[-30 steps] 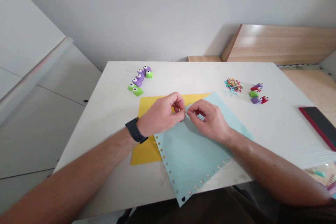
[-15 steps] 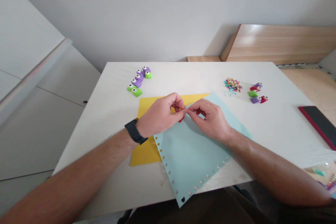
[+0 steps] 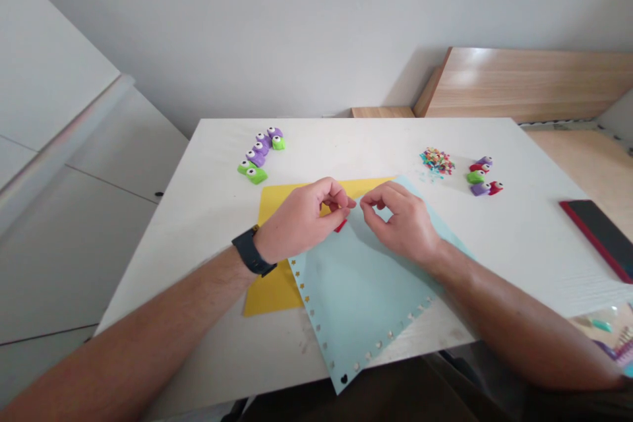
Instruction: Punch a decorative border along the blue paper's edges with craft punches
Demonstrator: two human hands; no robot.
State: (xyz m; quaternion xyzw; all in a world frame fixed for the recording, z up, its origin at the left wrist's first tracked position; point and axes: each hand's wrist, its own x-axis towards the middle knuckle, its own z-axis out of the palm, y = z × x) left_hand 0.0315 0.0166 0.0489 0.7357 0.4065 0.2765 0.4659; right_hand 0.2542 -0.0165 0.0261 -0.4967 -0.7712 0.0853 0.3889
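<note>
My left hand (image 3: 309,217), with a dark watch on its wrist, is curled over the paper. A small red paper punch (image 3: 340,226) shows below its thumb, mostly hidden by the fingers. To the right, thumb and forefinger of my right hand (image 3: 398,217) meet in a pinch; anything between them is too small to make out. A short gap separates the two hands' fingertips. Beneath them a light blue sheet (image 3: 366,297) lies askew over a yellow sheet (image 3: 271,290). Small star-shaped and other cut-outs run along the blue sheet's near edges, with a heart at the near corner.
Purple and green punches (image 3: 258,155) with eye-like tops stand at the back left of the white table (image 3: 198,211). Colourful paper bits (image 3: 438,161) lie at the back right, beside several more punches (image 3: 482,178). A dark red-edged phone-like object (image 3: 601,234) rests at the right.
My right hand has drawn slightly away to the right, so the fingertips that met are now apart. My left hand stays almost where it was.
</note>
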